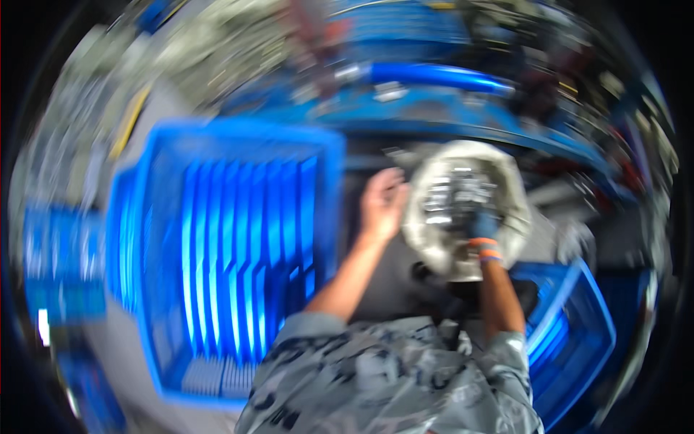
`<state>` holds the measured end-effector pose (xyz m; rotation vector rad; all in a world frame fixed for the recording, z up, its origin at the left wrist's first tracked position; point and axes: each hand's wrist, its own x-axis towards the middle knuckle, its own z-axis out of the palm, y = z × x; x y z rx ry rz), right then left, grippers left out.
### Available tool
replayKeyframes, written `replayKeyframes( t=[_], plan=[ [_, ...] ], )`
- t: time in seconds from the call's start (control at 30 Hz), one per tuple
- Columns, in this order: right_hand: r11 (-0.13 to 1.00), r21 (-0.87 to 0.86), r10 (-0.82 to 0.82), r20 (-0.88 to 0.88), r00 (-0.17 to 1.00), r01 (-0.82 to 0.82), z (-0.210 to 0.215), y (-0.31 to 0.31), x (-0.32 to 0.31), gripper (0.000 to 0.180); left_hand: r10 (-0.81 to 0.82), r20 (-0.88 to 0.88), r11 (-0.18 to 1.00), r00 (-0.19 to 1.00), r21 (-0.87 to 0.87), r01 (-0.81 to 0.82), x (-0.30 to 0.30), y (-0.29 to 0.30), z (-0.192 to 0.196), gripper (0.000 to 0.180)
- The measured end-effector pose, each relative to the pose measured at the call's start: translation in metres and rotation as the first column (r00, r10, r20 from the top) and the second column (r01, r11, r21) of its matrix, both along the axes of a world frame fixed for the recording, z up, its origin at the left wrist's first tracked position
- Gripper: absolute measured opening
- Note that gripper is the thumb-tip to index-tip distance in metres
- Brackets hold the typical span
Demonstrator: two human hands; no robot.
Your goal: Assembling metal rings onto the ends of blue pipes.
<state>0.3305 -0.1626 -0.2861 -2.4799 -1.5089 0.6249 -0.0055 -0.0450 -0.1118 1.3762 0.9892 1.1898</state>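
Observation:
My left hand (385, 202) is bare and held up beside a whitish sack (512, 239) with a rolled-down rim. Its fingers look loosely spread, and nothing shows in them. My right hand (483, 223), in a dark blue glove with an orange cuff, reaches into the mouth of the sack. Small shiny metal parts (473, 189) lie inside it, next to that hand. Blur and the dark contents hide the right fingers, so whether they grip a part is not visible.
On the left stands a large blue crate (155, 267) with a row of upright blue panels (249, 253) inside. Another blue crate (594, 304) is at the lower right. Beyond the sack runs a blue frame (499, 124) with a shiny blue tube (437, 74).

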Motion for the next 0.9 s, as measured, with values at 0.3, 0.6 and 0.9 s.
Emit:
replayKeyframes(
  t=[0.3,0.6,0.9],
  plan=[
    [0.966,0.221,0.13,0.017,0.991,-0.131,0.005,-0.006,-0.052,0.067,0.556,-0.752,0.79,0.354,0.345,-0.507,-0.367,-0.133,-0.083,0.06],
    [0.996,-0.021,-0.082,0.285,0.955,0.092,0.015,-0.002,-0.022,0.067,0.314,-0.839,0.918,0.445,0.148,-0.368,-0.402,-0.057,-0.104,0.054],
    [0.998,-0.057,-0.005,0.137,0.991,0.013,-0.004,-0.006,0.023,0.049,0.068,-0.936,0.747,0.347,-0.182,-0.639,-0.314,0.038,-0.163,0.11]
  ],
)
